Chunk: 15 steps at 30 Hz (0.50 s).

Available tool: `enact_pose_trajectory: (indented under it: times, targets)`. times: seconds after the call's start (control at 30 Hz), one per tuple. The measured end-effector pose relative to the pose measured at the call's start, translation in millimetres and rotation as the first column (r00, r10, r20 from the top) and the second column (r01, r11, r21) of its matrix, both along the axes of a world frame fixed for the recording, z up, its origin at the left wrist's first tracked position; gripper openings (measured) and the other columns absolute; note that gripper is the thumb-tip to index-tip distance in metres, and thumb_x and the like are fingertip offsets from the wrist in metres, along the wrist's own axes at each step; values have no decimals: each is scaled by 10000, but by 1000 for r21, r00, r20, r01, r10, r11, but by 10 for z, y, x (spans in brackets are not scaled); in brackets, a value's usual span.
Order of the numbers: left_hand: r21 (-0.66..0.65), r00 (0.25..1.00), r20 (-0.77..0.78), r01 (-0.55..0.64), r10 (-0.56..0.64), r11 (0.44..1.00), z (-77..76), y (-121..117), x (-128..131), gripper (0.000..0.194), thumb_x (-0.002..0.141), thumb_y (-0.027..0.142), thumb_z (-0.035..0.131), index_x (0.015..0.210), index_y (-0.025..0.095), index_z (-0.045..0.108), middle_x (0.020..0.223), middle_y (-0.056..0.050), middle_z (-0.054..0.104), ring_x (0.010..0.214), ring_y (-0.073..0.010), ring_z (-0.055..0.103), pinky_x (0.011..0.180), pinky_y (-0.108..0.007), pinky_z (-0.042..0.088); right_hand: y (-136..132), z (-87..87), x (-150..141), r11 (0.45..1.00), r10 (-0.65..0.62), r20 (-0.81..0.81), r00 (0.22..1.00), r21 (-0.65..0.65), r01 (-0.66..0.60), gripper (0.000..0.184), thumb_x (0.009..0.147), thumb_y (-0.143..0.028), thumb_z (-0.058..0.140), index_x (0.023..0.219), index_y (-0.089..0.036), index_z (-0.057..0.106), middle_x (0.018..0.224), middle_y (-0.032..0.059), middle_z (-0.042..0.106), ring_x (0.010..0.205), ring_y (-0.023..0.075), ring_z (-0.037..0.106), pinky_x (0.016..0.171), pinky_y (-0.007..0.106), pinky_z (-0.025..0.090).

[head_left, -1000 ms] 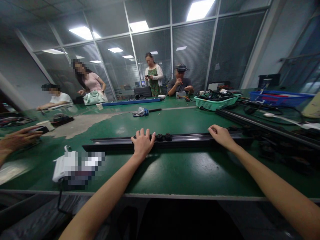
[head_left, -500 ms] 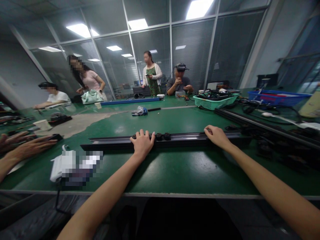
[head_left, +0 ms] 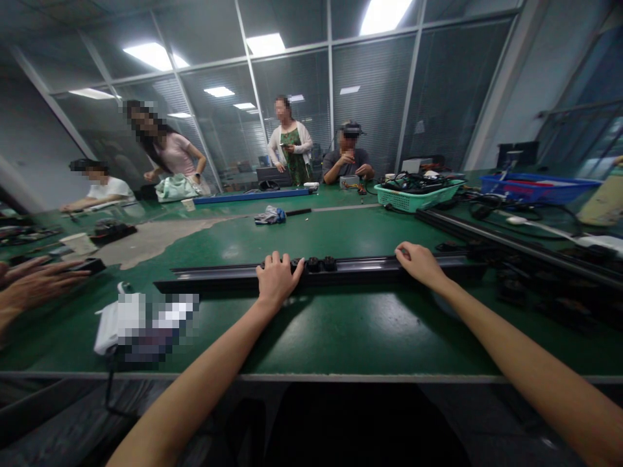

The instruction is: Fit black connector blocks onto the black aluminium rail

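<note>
Left hand (head_left: 277,279) lay over the black rail (head_left: 368,277), fingers spread beside two small dark round parts (head_left: 322,264); whether it gripped anything could not be told. Right hand (head_left: 419,263), fingers curled, was at the rail's right portion, its grip likewise unclear. The rail lay crosswise on the green table (head_left: 341,344), nearer than the green basket (head_left: 413,200).

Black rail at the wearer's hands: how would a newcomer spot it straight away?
On the green table, find the wearer's left hand and right hand. The black rail runs crosswise at both. Unlike the slanted black bar farther right, it shows small black blocks beside the left hand.
</note>
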<state>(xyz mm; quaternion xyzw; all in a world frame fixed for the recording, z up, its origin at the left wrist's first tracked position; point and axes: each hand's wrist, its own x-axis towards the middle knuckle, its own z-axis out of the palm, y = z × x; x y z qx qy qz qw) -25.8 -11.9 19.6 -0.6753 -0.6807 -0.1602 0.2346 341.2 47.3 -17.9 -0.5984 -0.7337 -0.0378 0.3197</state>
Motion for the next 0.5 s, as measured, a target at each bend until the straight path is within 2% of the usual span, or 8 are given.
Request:
enact_pose_trajectory:
  times: [0.13,0.27,0.4,0.5]
  targets:
    - [-2,998,-9,59,-60,998,9,-7,33,596,987,592,234,1034,156,637,1109,-160,592,1020,-297,571,766,-377,483,-21,17,-35,1000,10,-6,1000,6,-10,283,917,-355,414,887,-185,638,735,65,627,693,206,562,689,318,371]
    - [-11,983,-56,174,-174,985,8,-19,88,545,999,556,237,1045,170,620,1101,-144,601,1004,-285,578,719,-350,484,-58,32,-146,993,113,-15,993,36,-113,292,935,-370,412,920,-182,636,803,80,647,780,223,573,737,332,394]
    - [-37,946,-93,309,-311,950,-9,-32,141,486,1005,511,273,1200,181,571,1154,-149,604,1077,-280,564,748,-343,501,-136,65,-350,966,252,0,968,61,-252,331,964,-396,388,949,-182,639,871,96,664,847,239,574,802,361,412]
    - [-32,887,-133,441,-441,897,-34,-34,179,482,1012,466,285,1312,167,516,1248,-159,582,1196,-285,515,845,-364,512,-215,89,-500,943,323,30,946,77,-324,389,983,-437,356,1024,-174,640,946,116,667,908,254,572,844,384,413]
